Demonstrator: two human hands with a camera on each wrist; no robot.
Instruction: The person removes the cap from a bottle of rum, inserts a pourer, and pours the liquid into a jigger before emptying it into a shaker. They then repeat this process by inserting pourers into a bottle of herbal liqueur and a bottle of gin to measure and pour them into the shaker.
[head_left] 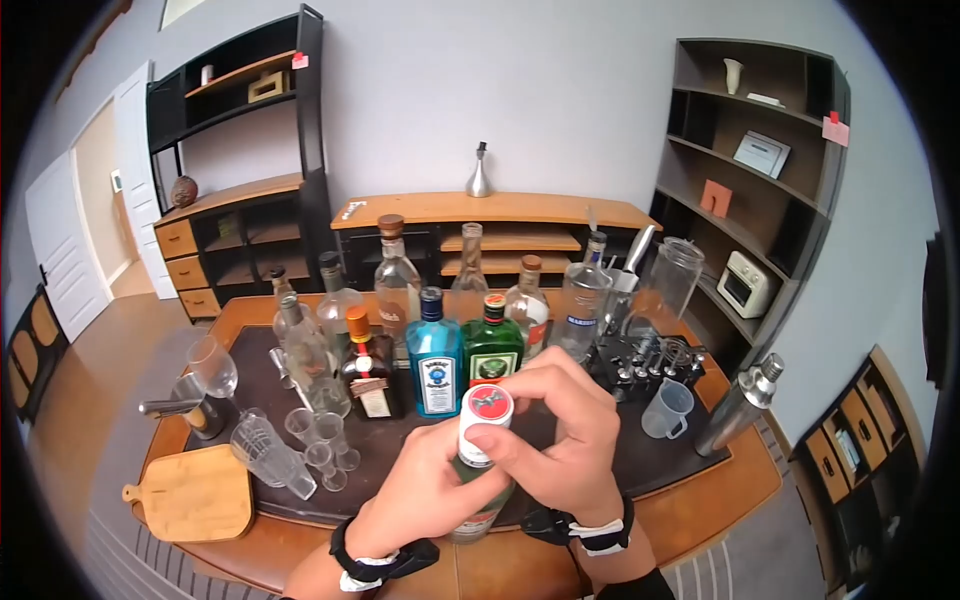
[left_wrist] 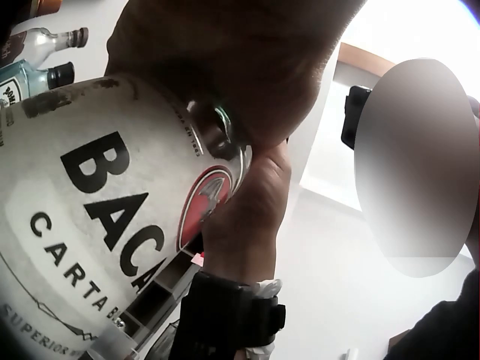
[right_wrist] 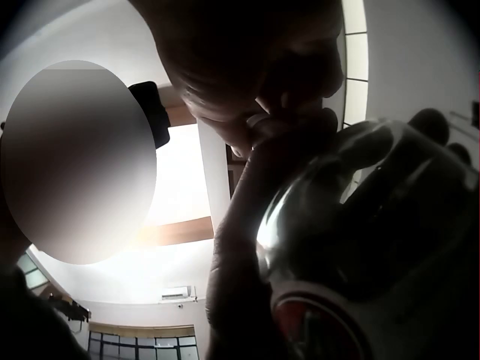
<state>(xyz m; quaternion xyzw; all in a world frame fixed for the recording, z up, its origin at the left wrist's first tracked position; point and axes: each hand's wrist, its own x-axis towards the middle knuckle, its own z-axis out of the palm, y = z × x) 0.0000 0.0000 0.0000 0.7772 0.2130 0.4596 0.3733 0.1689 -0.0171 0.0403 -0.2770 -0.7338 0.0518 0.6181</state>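
1. At the near edge of the table (head_left: 235,545), I have both hands together on one clear bottle (left_wrist: 97,210); in the left wrist feed its pale label shows "BACA" and "CARTA" in black letters.
2. My left hand (head_left: 420,485) is wrapped around the upper part of this bottle, just below the white cap (head_left: 490,406) with its red top.
3. My right hand (head_left: 568,430) grips the cap itself, thumb against the near side and forefinger bent round toward the far side. The right wrist feed is too dark for me to make out the fingertips.
4. The bottle stands between my forearms, cap toward the head camera; I cannot tell whether its base rests on the table.
5. Just beyond my hands I see a blue bottle (head_left: 435,350) beside a green bottle (head_left: 495,345), with an orange-capped dark bottle (head_left: 368,372) left of the blue one.
6. To my left, small clear glasses (head_left: 328,445) stand near a wooden board (head_left: 200,490).
7. To my right, a plastic jug (head_left: 668,408) stands near a steel shaker (head_left: 740,405).
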